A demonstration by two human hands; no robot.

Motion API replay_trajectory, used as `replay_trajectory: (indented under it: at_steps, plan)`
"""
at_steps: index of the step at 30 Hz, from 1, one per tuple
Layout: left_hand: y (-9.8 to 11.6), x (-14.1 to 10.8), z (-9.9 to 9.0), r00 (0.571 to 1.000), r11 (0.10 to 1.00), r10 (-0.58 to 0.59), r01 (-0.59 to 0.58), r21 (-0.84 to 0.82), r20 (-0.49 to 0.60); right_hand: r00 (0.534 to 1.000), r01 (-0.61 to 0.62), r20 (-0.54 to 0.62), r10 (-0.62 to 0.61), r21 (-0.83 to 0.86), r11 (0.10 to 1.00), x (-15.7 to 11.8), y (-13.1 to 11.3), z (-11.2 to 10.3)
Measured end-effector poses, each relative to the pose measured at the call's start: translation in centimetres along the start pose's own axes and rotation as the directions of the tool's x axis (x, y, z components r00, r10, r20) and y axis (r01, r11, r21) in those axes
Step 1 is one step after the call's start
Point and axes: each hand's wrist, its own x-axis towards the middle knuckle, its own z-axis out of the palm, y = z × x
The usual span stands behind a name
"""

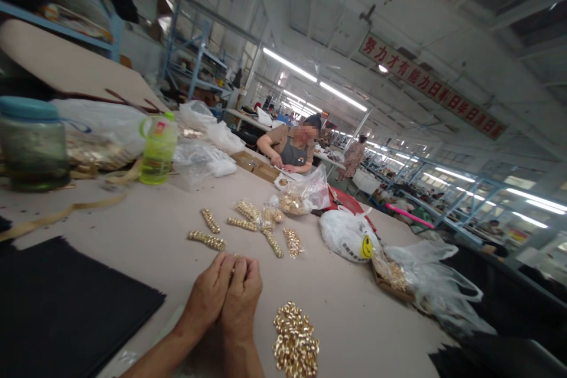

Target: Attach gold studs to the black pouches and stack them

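While hands [209, 284] [242, 288] enclose seemingly gold pieces [237, 256]; banner [432, 88]: 努力才有能力; bag [343, 227]: smiley [367, 247]

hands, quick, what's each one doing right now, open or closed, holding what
Bare left hand: curled closed, pressed against the other; what it holds, if anything, is hidden.
Bare right hand: curled closed too; contents cannot be told.
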Motion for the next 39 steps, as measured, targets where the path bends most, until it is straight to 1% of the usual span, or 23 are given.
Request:
replay_trajectory:
  at_steps: [4,6,7,9,11,12,14,20,24,27,33,39]
  plan:
    - [0.2,-0.3,0.0,0.999,0.999,-0.03,0.029,-0.033,-0.03,1.0,-0.009,-0.01,0.01,0.048,0.999,0.1,0.3,-0.1]
    - [0.2,-0.5,0.2,0.997,0.997,-0.058,0.056,-0.061,-0.046,0.997,-0.07,-0.03,0.074,0.111,0.991,0.2,0.4,-0.1]
    - [0.1,-0.6,0.3,0.995,0.994,-0.079,0.074,-0.084,-0.055,0.991,-0.125,-0.034,0.133,0.169,0.978,0.3,0.5,0.0]
    - [0.0,-0.7,0.6,0.989,0.982,-0.133,0.123,-0.143,-0.065,0.959,-0.262,-0.015,0.282,0.326,0.908,0.4,0.7,0.1]
    - [-0.1,-0.8,0.8,0.979,0.962,-0.19,0.172,-0.213,-0.069,0.908,-0.379,0.024,0.417,0.471,0.797,0.5,0.6,0.3]
    - [-0.1,-0.9,0.9,0.974,0.95,-0.216,0.193,-0.246,-0.07,0.887,-0.41,0.032,0.461,0.515,0.753,0.6,0.5,0.3]
    - [0.0,-1.0,1.0,0.965,0.926,-0.254,0.222,-0.306,-0.069,0.866,-0.428,0.024,0.5,0.555,0.714,0.7,0.1,0.3]
    - [0.7,-1.2,0.7,0.952,0.885,-0.299,0.249,-0.394,-0.069,0.857,-0.398,-0.055,0.513,0.564,0.724,1.0,-0.9,-0.5]
    - [0.7,-1.2,0.8,0.948,0.867,-0.315,0.266,-0.421,-0.051,0.849,-0.396,-0.078,0.523,0.561,0.727,1.2,-0.6,-0.9]
    - [0.7,-1.3,1.0,0.944,0.851,-0.33,0.289,-0.439,-0.02,0.853,-0.391,-0.082,0.516,0.554,0.735,1.5,-0.1,-1.2]
    - [0.8,-1.5,1.4,0.928,0.807,-0.36,0.36,-0.468,0.092,0.874,-0.334,-0.127,0.47,0.545,0.769,2.6,0.3,-2.3]
    - [1.6,-2.0,1.4,0.915,0.741,-0.313,0.403,-0.537,0.255,0.885,-0.209,-0.27,0.38,0.499,0.841,3.9,0.0,-3.9]
